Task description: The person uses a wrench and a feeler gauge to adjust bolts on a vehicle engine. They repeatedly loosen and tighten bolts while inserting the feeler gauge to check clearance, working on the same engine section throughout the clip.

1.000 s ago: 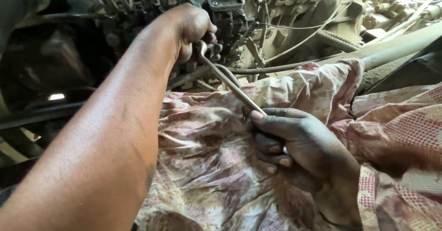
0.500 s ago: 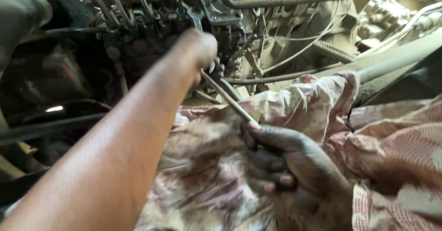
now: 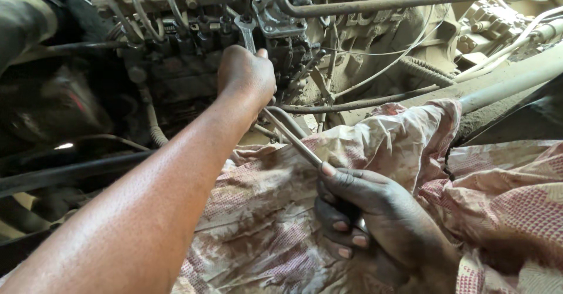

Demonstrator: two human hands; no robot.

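Your left hand (image 3: pixel 246 77) is up at the engine, fist clenched around a spanner (image 3: pixel 246 30) whose open jaw end pokes out above your knuckles, right against the row of thin curved fuel pipes (image 3: pixel 138 9) on the dark pump block. You grip it close to the head, which looks like the only way to work in such a tight gap between the pipes and the bracket beside them.

Your right hand (image 3: pixel 366 212) sits low on the cloth, fingers wrapped around the near end of a long thin metal rod (image 3: pixel 290 136). The rod runs up at a slant and passes under your left hand; its far end is hidden there, so you cannot tell what it touches. Held low like that, it appears braced rather than swung.

The patterned cloth (image 3: pixel 264 223), red and cream and badly stained, is draped over the near edge of the bay, probably as padding for your arm and a shield from grime. A grey bent pipe (image 3: pixel 375 4) crosses above. No labels or packages show clearly anywhere.
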